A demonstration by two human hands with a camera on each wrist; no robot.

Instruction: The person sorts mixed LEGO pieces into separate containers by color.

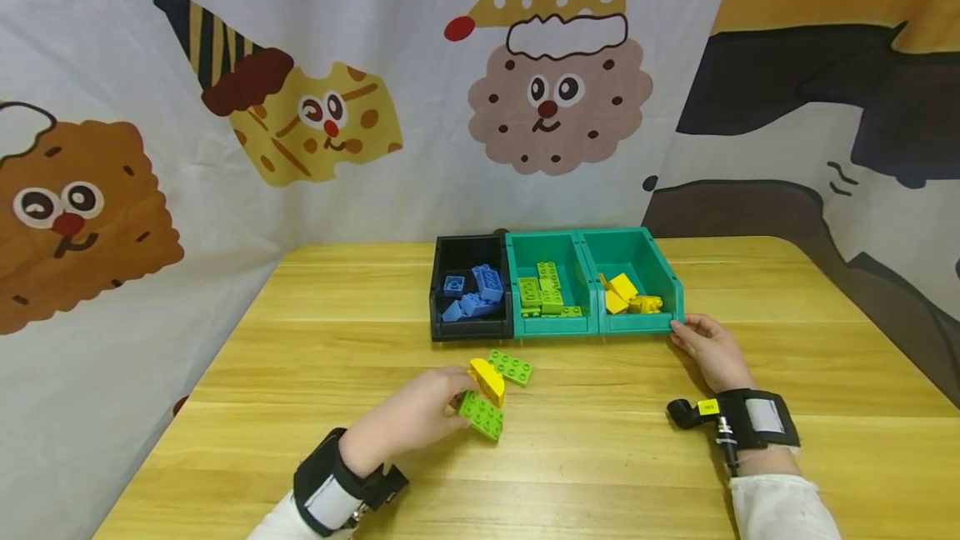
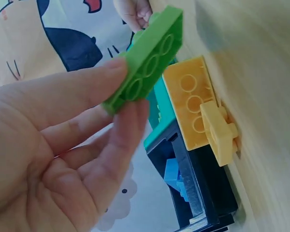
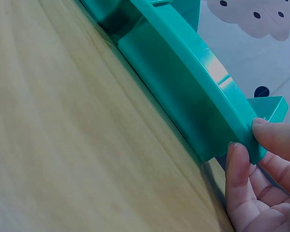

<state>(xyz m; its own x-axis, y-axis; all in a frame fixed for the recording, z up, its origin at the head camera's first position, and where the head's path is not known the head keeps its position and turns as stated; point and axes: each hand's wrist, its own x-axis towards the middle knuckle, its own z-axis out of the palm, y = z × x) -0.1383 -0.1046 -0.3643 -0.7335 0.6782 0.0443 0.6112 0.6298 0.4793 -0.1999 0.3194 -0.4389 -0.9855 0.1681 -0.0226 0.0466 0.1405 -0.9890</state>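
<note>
My left hand pinches a green toy building brick between thumb and fingers, low over the table. In the left wrist view the brick is tilted, its hollow underside showing. Just beyond it on the table are a yellow curved brick and a second green brick, studs up. The left wrist view shows yellow pieces there, one with its underside exposed. My right hand grips the front right corner of the right-hand teal bin, thumb and fingertips on its rim.
Three bins stand joined in a row: a black bin with blue bricks, a teal bin with green bricks, and the gripped bin with yellow bricks. A patterned cloth hangs behind the wooden table.
</note>
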